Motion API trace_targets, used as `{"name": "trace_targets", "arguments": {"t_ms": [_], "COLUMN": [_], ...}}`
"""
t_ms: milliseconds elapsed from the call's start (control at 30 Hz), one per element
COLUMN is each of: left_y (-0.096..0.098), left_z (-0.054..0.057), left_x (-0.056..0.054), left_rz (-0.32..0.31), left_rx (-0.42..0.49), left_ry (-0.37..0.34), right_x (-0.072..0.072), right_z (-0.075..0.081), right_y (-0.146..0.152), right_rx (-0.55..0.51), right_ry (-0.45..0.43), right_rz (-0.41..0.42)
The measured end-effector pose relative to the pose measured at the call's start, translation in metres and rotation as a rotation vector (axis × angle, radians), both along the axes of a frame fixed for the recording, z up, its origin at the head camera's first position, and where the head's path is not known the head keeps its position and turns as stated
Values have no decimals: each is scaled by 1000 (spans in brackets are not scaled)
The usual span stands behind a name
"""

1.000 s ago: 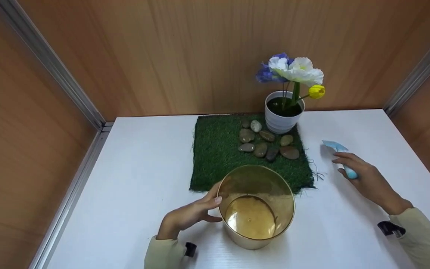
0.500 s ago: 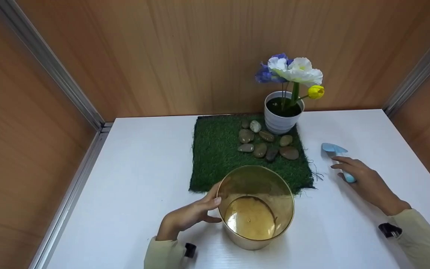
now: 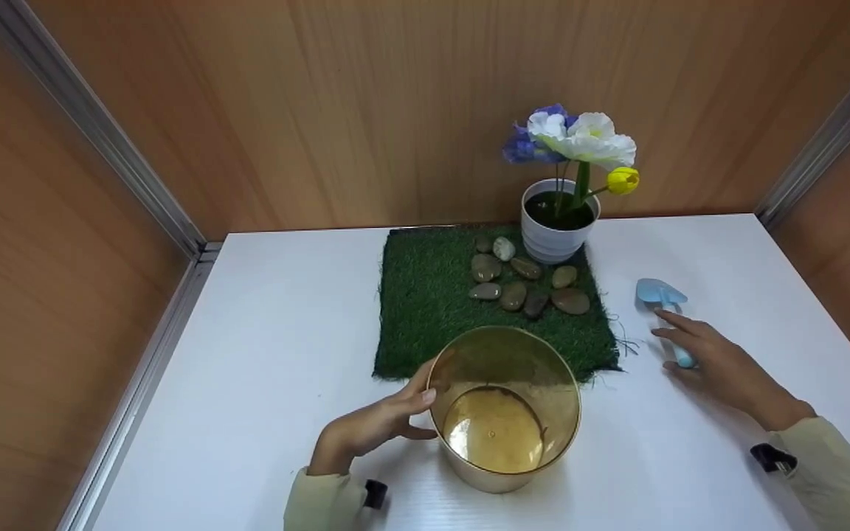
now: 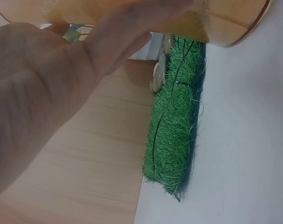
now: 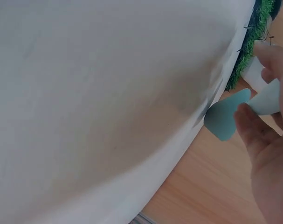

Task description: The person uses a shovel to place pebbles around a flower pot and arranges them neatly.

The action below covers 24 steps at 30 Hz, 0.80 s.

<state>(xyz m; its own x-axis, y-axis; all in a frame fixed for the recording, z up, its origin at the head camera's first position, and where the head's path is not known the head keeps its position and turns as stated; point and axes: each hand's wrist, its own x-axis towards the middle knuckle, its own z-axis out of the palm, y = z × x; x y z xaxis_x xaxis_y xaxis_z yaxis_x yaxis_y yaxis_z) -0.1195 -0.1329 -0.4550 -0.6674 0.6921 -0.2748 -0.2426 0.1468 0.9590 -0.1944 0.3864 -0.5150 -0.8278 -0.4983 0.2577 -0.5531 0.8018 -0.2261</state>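
Observation:
A gold see-through bucket point(image 3: 499, 479) stands upright at the front middle of the white table, its inside visible from above. My left hand point(image 3: 377, 428) holds its left side; the left wrist view shows fingers point(image 4: 136, 16) lying along the outer wall. Over at the right, a small light-blue trowel point(image 3: 657, 292) has its blade toward the back. My right hand point(image 3: 720, 365) grips the handle point(image 5: 267, 99) between thumb and fingers, and in the right wrist view the blade point(image 5: 225, 115) is at or just above the table surface; I cannot tell which.
Behind the bucket lies a green turf mat point(image 3: 425, 295) with several smooth stones point(image 3: 513, 295) on it. A white pot point(image 3: 554, 240) of purple, white and yellow flowers stands at its back right corner. Wooden panels point(image 3: 395, 110) wall in the back and sides.
The trowel has tilted, its blade turning flatter and its handle end dropping lower, while my right fingers shift along with it. My left hand and the bucket stay put.

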Motion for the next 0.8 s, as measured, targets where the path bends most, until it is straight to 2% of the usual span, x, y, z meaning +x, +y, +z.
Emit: {"name": "trace_targets", "arguments": {"t_ms": [100,367,567,800], "left_y": [0,0,1,1], "left_z": [0,0,-2,-3], "left_x": [0,0,0,1], "left_rz": [-3,3,3,2], "left_rx": [0,0,6,2], "left_ry": [6,7,14,12], "right_x": [3,7,9,12], "right_z": [2,-1,0,7], "right_y": [0,1,0,-10], "right_rx": [20,42,66,195], "right_ry": [-90,-212,-176,-154], "right_rz": [-22,-29,-29,-39]}}
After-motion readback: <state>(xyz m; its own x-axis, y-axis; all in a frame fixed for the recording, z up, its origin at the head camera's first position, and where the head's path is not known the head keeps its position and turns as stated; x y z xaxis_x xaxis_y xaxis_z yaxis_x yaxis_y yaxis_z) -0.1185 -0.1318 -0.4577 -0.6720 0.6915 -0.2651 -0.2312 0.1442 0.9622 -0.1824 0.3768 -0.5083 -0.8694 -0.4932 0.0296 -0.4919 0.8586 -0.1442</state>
